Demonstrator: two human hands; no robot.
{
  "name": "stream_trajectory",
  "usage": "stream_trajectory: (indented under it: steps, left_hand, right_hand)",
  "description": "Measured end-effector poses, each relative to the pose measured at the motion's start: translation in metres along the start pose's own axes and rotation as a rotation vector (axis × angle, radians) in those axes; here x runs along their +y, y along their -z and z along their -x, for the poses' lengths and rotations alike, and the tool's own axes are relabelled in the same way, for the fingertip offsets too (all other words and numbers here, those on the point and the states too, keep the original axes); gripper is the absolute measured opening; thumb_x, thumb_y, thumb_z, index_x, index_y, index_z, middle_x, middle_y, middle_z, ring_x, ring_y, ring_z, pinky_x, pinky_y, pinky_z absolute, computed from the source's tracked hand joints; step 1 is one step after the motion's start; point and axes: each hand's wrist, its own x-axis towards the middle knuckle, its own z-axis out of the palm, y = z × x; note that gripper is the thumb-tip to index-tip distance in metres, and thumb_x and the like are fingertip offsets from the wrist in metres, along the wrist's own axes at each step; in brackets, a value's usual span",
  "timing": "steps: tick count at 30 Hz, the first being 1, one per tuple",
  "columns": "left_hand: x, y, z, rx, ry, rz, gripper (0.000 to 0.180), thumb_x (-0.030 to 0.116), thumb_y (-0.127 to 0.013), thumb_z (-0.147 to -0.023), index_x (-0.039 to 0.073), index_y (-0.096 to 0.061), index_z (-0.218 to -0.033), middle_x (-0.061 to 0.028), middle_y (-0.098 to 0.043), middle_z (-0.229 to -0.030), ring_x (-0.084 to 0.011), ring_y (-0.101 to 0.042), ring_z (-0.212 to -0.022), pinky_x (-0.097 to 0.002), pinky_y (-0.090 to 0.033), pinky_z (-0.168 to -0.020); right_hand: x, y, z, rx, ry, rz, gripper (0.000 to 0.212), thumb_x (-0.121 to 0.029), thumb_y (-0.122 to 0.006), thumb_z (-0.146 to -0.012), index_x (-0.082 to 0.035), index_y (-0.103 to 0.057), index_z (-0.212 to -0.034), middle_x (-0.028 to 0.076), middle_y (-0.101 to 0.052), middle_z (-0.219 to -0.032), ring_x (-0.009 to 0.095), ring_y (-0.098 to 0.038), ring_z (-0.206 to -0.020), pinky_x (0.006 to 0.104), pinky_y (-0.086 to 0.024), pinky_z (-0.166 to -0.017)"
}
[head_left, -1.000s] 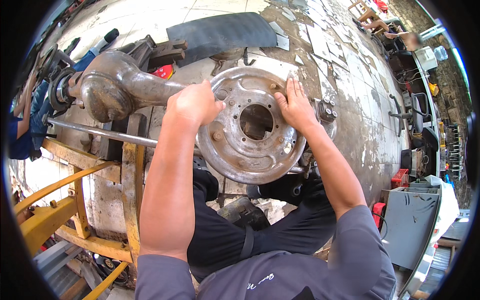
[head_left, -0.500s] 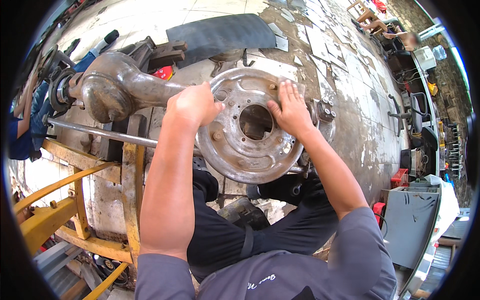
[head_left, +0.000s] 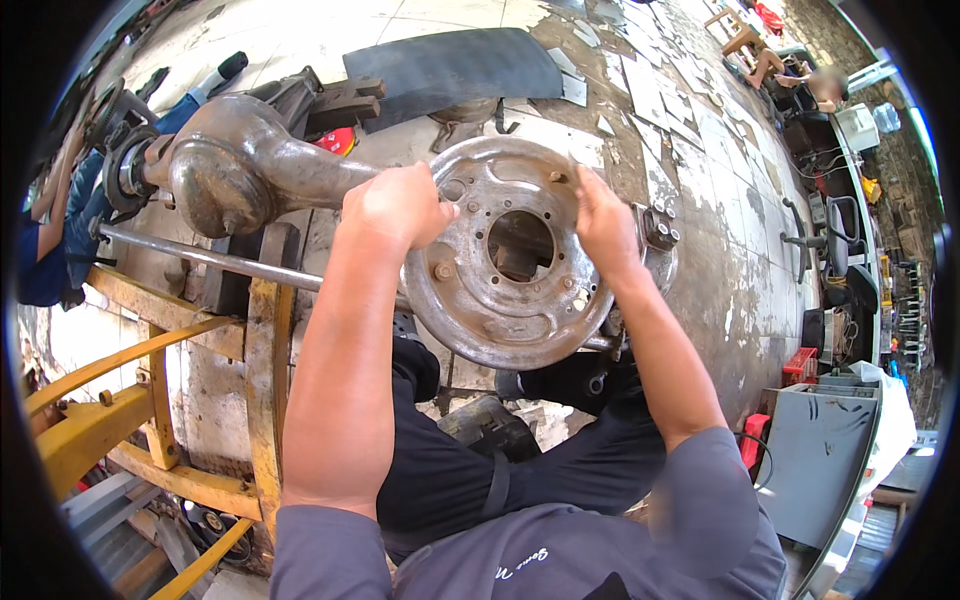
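Observation:
A round, worn metal brake backing plate [head_left: 470, 310] with a large centre hole and smaller holes around it faces me at the end of an axle housing [head_left: 225, 165]. Its upper left rim is in my left hand [head_left: 392, 208], which is closed with the thumb on the front face; the other fingers are hidden. At the upper right rim, my right hand [head_left: 606, 228] is turned edge-on, its fingers stretched upward and slightly blurred. Whether its palm touches the rim is not plain. Just beyond that hand sits a bolted metal part [head_left: 657, 232].
A yellow metal frame [head_left: 265, 380] stands at left, with a long metal rod [head_left: 210, 262] running above it. A dark curved panel [head_left: 455, 78] lies beyond the plate, near broken tiles [head_left: 650, 95]. A grey cabinet [head_left: 815, 455] is at right. Other people sit far right and far left.
My right hand has lifted from lying flat on the plate's face and turned edge-on at its right rim. My left hand keeps its hold. The whole view has shifted slightly.

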Motion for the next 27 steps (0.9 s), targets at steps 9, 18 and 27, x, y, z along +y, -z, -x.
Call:
stream_trajectory:
  steps: [9, 18, 27]
  left_hand:
    - [-0.002, -0.003, -0.003, 0.022, 0.001, 0.003, 0.048, 0.043, -0.065, -0.095, 0.008, -0.064, -0.128, -0.0136, -0.071, -0.123, -0.0291, -0.065, -0.119, -0.0438, -0.052, -0.100]
    - [0.000, 0.000, 0.003, -0.033, -0.018, 0.012, 0.059, 0.042, -0.064, -0.095, 0.003, -0.053, -0.139, -0.0205, -0.067, -0.127, -0.0347, -0.062, -0.121, -0.0468, -0.048, -0.103]
    - [0.001, 0.004, 0.002, -0.057, -0.013, 0.018, 0.060, 0.043, -0.064, -0.096, 0.003, -0.053, -0.140, -0.0202, -0.067, -0.127, -0.0342, -0.062, -0.122, -0.0464, -0.049, -0.103]
  right_hand:
    - [-0.008, -0.033, -0.010, 0.004, 0.192, 0.237, 0.056, -0.035, -0.039, -0.108, -0.001, -0.038, -0.152, 0.024, -0.037, -0.158, 0.042, -0.035, -0.146, 0.0511, -0.027, -0.120]
    - [-0.008, -0.041, 0.002, 0.117, 0.290, 0.214, 0.048, -0.030, -0.042, -0.107, 0.000, -0.048, -0.144, 0.023, -0.047, -0.151, 0.041, -0.041, -0.142, 0.0506, -0.032, -0.118]
    - [-0.029, -0.021, 0.025, -0.038, 0.319, -0.017, 0.041, -0.022, -0.050, -0.105, 0.004, -0.055, -0.137, 0.027, -0.055, -0.142, 0.042, -0.049, -0.136, 0.0458, -0.041, -0.113]
